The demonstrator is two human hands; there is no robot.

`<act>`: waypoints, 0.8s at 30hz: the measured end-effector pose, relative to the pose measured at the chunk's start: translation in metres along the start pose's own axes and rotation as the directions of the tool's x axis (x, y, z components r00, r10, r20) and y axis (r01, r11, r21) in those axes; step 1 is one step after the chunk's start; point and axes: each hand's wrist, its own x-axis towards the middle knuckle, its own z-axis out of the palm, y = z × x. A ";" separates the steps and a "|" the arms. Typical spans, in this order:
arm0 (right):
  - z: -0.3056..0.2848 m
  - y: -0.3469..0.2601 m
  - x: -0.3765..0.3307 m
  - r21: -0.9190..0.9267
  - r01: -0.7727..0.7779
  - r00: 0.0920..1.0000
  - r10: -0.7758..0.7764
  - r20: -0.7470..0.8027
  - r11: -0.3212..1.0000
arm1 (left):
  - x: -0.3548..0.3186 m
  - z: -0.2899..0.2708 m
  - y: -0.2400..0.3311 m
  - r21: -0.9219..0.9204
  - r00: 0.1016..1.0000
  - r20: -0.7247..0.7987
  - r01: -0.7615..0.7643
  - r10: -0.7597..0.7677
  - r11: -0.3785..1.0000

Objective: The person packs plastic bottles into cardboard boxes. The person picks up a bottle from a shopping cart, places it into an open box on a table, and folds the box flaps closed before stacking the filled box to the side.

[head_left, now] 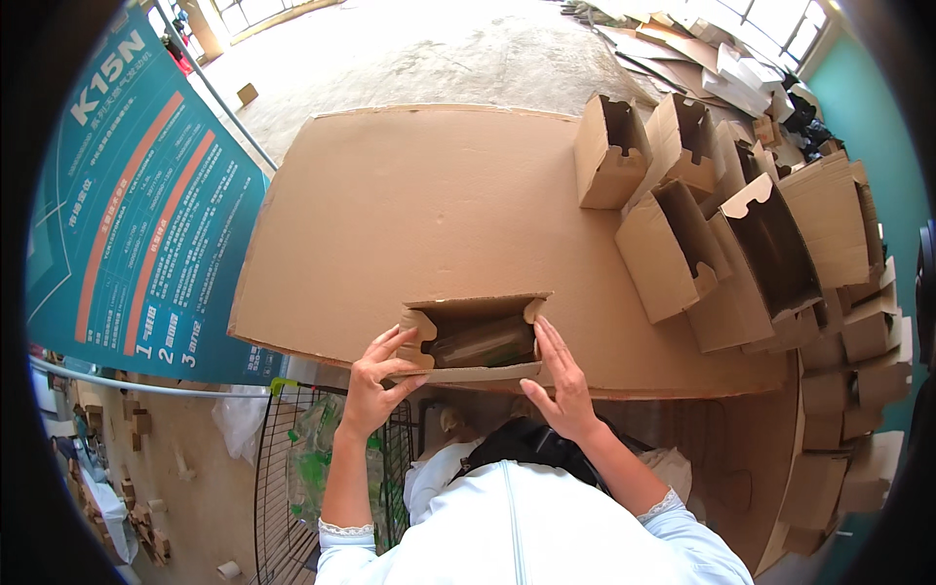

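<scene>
A small cardboard box (485, 370) stands at the near edge of a large cardboard-covered work surface, its open top facing up. Its inside looks shadowed and brown, and small end flaps stand at its left and right ends. My left hand (375, 378) holds the left end, fingertips on the end flap and thumb at the near wall. At the right end, my right hand (563, 388) holds the box with straight fingers against the side and the thumb by the near corner. The box's underside is hidden.
Several open cardboard boxes (673, 249) crowd the surface's right side. More boxes (868, 336) are stacked beyond it. A blue-green printed banner (161, 224) leans at the left. Below it, a black wire cart (278, 468) contains green-and-clear plastic. Flattened cardboard (673, 49) is heaped far right.
</scene>
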 end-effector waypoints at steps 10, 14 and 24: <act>0.006 0.018 0.017 -0.236 0.119 0.975 -0.068 0.212 0.964 | 0.003 -0.013 0.004 0.058 0.993 0.098 -0.066 0.060 0.996; 0.010 0.033 0.001 0.039 -0.169 0.985 0.167 0.048 0.985 | 0.009 -0.013 -0.015 0.115 0.999 0.028 0.043 -0.046 0.992; 0.005 -0.002 0.050 -0.428 0.137 0.983 -0.069 0.170 0.894 | 0.046 -0.001 -0.011 0.306 0.965 0.145 -0.253 0.217 0.918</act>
